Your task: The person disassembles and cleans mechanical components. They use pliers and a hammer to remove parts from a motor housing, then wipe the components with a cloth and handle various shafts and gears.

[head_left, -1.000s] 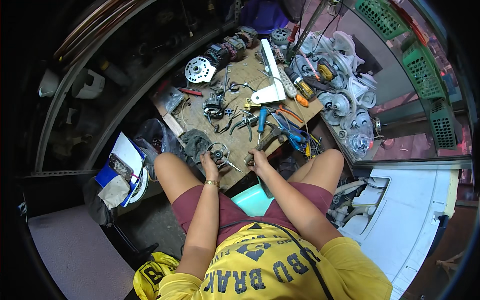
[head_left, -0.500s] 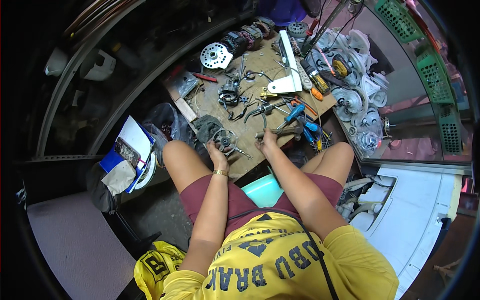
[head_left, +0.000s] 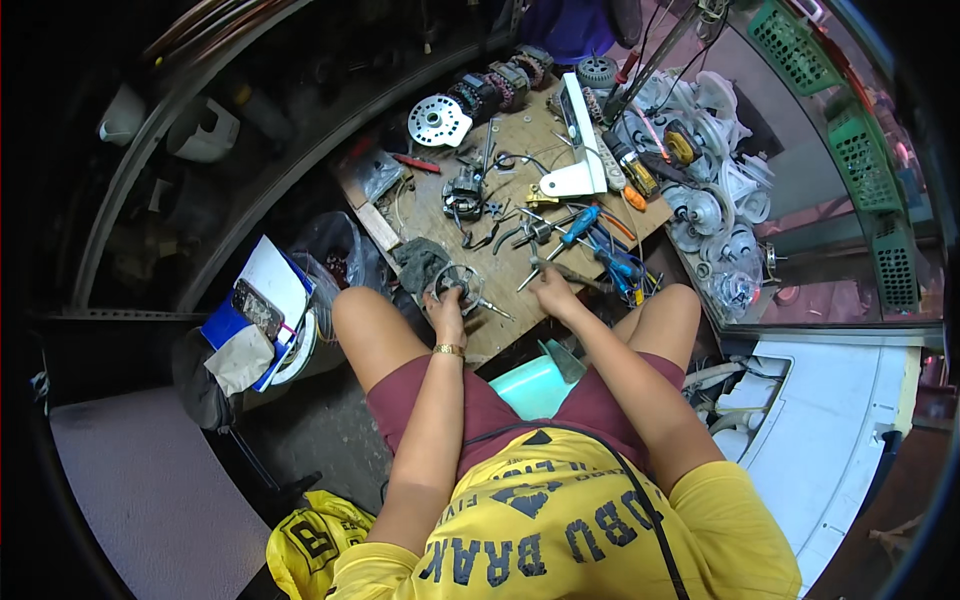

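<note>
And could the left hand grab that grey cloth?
Probably yes: the grey cloth lies close beside the left hand, but that hand holds a round part, which might need putting down first.

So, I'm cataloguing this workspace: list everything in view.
Flat wooden bench: 1, tan, centre
Ring-framed metal part with rod: 1, silver, near centre
Wooden-handled hammer: 1, brown, centre right
L-shaped bracket: 1, white, bench right
Round slotted metal housing: 1, silver, bench far left
Crumpled cloth: 1, grey, bench near left
Plastic-handled tools: several, blue, bench near right
Small loose parts: many, mixed, across bench
Round plastic parts: many, whitish, right of bench
Perforated plastic baskets: 3, green, upper right
Plastic basin: 1, turquoise, lower centre
Left hand: 1, bare, on metal part
Right hand: 1, bare, on hammer
</note>
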A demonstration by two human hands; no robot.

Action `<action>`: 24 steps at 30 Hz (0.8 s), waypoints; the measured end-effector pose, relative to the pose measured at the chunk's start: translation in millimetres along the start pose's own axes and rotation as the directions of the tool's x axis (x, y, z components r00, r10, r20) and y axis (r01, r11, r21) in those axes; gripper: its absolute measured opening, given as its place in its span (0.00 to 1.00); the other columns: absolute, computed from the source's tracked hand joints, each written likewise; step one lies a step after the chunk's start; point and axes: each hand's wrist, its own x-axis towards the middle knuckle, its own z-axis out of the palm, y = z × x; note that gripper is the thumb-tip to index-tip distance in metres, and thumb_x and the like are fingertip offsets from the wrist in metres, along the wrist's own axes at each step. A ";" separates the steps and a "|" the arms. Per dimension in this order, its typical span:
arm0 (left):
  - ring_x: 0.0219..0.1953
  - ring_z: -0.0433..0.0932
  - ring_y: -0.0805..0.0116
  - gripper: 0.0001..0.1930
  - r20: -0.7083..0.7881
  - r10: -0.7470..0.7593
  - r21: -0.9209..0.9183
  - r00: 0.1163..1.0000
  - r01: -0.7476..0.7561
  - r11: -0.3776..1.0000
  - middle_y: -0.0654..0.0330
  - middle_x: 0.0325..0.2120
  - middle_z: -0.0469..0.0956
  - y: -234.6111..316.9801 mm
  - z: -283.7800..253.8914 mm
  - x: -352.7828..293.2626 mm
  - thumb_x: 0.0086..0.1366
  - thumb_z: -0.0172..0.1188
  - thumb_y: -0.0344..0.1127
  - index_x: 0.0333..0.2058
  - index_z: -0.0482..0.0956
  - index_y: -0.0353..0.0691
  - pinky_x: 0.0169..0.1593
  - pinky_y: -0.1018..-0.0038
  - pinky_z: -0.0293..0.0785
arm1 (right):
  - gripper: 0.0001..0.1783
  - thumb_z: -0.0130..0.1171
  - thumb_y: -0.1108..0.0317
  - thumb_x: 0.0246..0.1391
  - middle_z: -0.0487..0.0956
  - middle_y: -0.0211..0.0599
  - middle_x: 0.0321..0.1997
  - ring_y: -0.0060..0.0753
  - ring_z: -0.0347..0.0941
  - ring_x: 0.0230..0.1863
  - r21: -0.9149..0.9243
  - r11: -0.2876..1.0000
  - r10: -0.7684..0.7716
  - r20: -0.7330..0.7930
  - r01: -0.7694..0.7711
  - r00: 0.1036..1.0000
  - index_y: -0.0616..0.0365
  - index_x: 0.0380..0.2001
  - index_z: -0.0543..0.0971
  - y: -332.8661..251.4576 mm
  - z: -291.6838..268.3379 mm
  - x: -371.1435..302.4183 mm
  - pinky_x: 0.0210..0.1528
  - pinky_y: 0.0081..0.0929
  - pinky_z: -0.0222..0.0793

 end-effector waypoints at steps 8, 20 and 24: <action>0.29 0.78 0.69 0.23 0.005 -0.027 0.020 1.000 0.027 0.999 0.58 0.33 0.75 -12.2 -10.2 8.8 0.58 0.59 0.30 0.51 0.62 0.37 0.27 0.74 0.77 | 0.09 0.58 0.67 0.43 0.79 0.42 0.22 0.44 0.78 0.24 -0.550 0.159 -0.656 0.562 0.820 0.504 0.60 0.28 0.80 -322.7 -91.5 -269.9 0.24 0.37 0.72; 0.35 0.78 0.60 0.27 0.048 -0.138 0.063 0.989 0.135 0.989 0.56 0.40 0.74 -3.7 6.5 -28.0 0.63 0.59 0.38 0.57 0.61 0.35 0.36 0.64 0.79 | 0.16 0.60 0.58 0.50 0.79 0.49 0.28 0.52 0.77 0.35 -0.575 -0.008 -0.901 0.358 0.818 0.243 0.63 0.29 0.81 -277.4 -140.8 -239.7 0.36 0.42 0.72; 0.37 0.78 0.59 0.31 -0.194 0.330 0.413 0.924 -0.229 0.882 0.49 0.41 0.77 0.5 -59.0 57.2 0.64 0.61 0.45 0.56 0.61 0.28 0.44 0.67 0.76 | 0.20 0.61 0.55 0.53 0.79 0.52 0.25 0.52 0.77 0.34 -0.669 0.462 -0.450 0.389 0.582 0.804 0.65 0.28 0.80 -226.6 -147.0 -156.2 0.38 0.44 0.73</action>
